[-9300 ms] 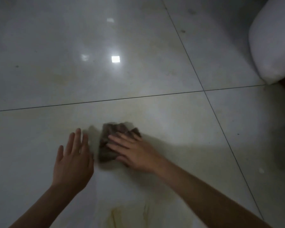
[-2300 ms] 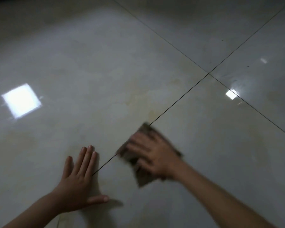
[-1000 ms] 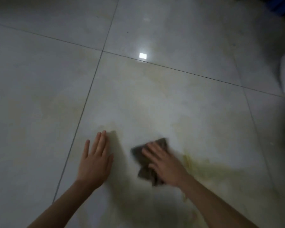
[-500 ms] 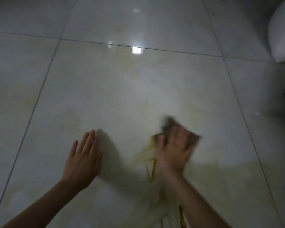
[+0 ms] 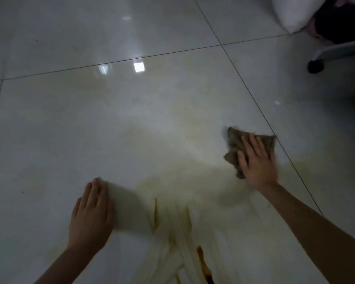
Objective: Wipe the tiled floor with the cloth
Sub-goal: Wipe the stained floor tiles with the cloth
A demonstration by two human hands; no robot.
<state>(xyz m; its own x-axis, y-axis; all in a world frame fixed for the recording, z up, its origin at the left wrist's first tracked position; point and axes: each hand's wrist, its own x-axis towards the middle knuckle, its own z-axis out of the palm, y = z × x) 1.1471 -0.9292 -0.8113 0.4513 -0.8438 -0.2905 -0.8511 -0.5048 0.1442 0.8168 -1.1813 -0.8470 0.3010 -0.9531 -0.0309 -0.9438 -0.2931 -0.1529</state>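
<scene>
cloth (image 5: 234, 140) pinned under the right hand (image 5: 255, 160)

the brown cloth lies crumpled on the tiled floor (image 5: 90, 119), up and to the right of the streaky yellow-brown smear (image 5: 172, 232); the right hand presses it down, fingers straight and spread; the left hand (image 5: 90, 218) rests flat on the tile just left of the smear, fingers straight and close together; a black chair caster (image 5: 315, 66) stands far up and right of the smear.
</scene>
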